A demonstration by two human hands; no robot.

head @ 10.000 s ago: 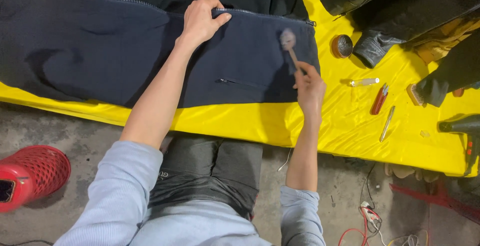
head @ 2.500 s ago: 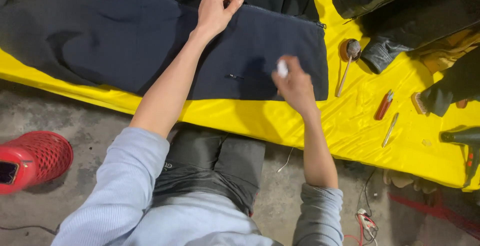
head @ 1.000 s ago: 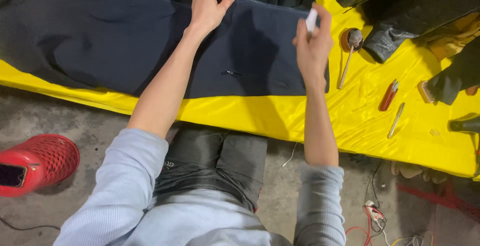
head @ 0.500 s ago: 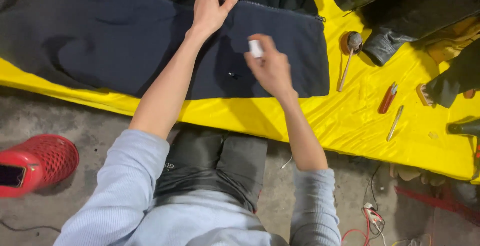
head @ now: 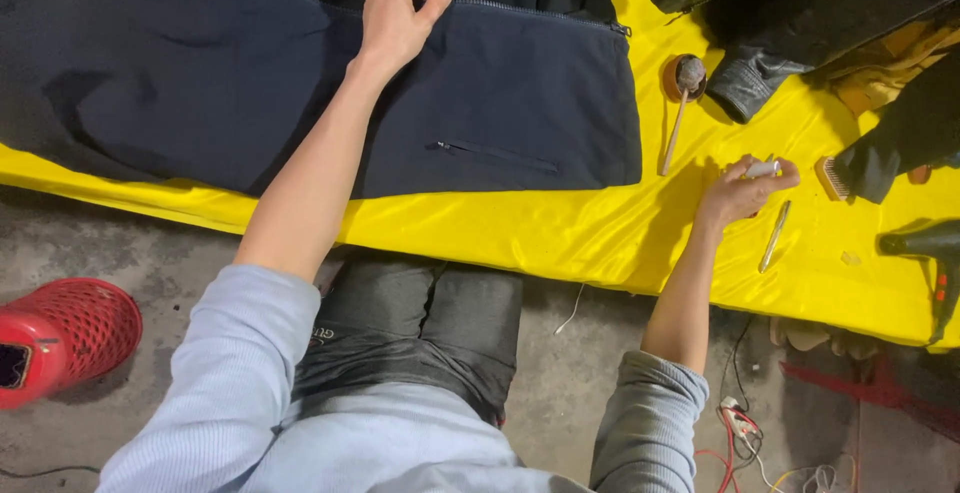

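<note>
A small white object (head: 764, 168) is pinched between the fingertips of the right hand (head: 742, 191); its kind cannot be told at this size. The hand is held just over the yellow sheet (head: 600, 233), to the right of the dark navy garment (head: 300, 83) and clear of its edge. The left hand (head: 396, 15) is laid on the garment near its upper zipped edge, fingers curled and pressed onto the cloth; whether a fold is gripped cannot be told.

The garment is taken as the landmark. It is spread flat on the yellow sheet, and a short closed pocket zip (head: 497, 156) is seen on its lower right part. Just right of the garment's right edge a long-handled brush (head: 680, 103) is laid, its head resting on a small round brown tin (head: 676, 77). Further right of the garment, beside the right hand, a thin metal tool (head: 774, 236) is lying on the sheet. Beyond that, a small bristle brush (head: 830, 177) is partly covered by dark clothing (head: 900, 133). Up and right of the garment, dark leather pieces (head: 800, 13) are piled. At the far right edge, the body of a dark power tool (head: 925, 248) is seen. Below and left of the garment, on the concrete floor, a red perforated basket (head: 65, 333) is standing. Below and right, red and white cables (head: 750, 438) are lying on the floor.
</note>
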